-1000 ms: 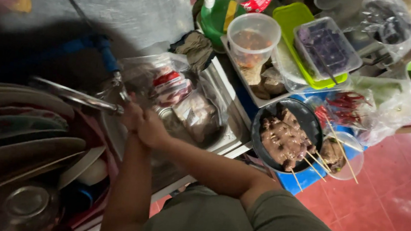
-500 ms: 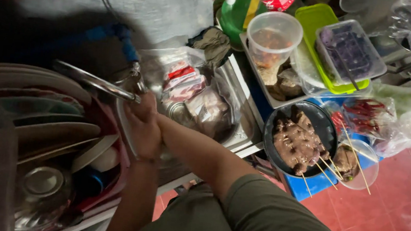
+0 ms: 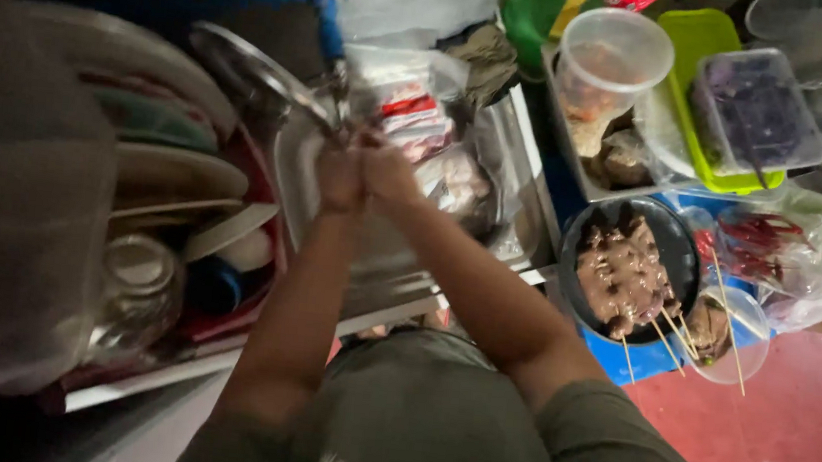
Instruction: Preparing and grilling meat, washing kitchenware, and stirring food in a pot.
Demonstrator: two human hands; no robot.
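My left hand [image 3: 341,176] and my right hand [image 3: 389,169] are pressed together over a steel basin [image 3: 513,161]. They meet right at the lower edge of a tilted round metal lid [image 3: 246,64]. Blur hides the fingers, so whether either hand grips the lid or anything else is unclear. Plastic bags with red-and-white contents [image 3: 421,122] lie in the basin just beyond my hands. Both forearms reach forward from my olive-green shirt.
A red dish rack [image 3: 248,306] at the left holds plates [image 3: 175,173] and a glass jar. To the right sit a black bowl of skewered meat [image 3: 623,272], a clear plastic tub [image 3: 614,55], a green tray [image 3: 701,38] and a clear box [image 3: 759,109]. Red floor [image 3: 793,439] lies lower right.
My joined hands have stayed together by the lid's edge over the basin. The view has shifted a little, bringing hands and lid nearer the centre.
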